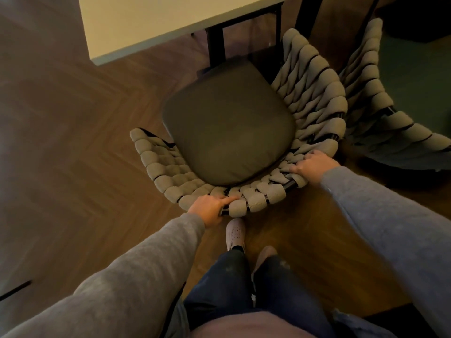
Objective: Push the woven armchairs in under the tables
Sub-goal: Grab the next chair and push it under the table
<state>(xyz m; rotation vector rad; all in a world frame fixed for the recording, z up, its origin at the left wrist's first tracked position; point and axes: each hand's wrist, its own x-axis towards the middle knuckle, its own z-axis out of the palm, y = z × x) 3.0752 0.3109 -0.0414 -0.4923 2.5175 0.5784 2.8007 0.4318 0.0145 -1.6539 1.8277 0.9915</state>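
A woven armchair [314,93] with a dark seat cushion [229,128] stands in front of me, facing a pale table [151,23]. Its seat front lies just at the table's black leg frame [216,42]. My left hand [210,207] grips the top rail of the curved backrest at its lower left. On the rail's right part my right hand [313,164] curls its fingers over the woven bands. Both arms wear grey sleeves.
A second woven armchair [375,89] stands close on the right, nearly touching the first one. My feet in light shoes [235,231] are right behind the backrest. Dark herringbone wood floor [73,142] stretches to the left.
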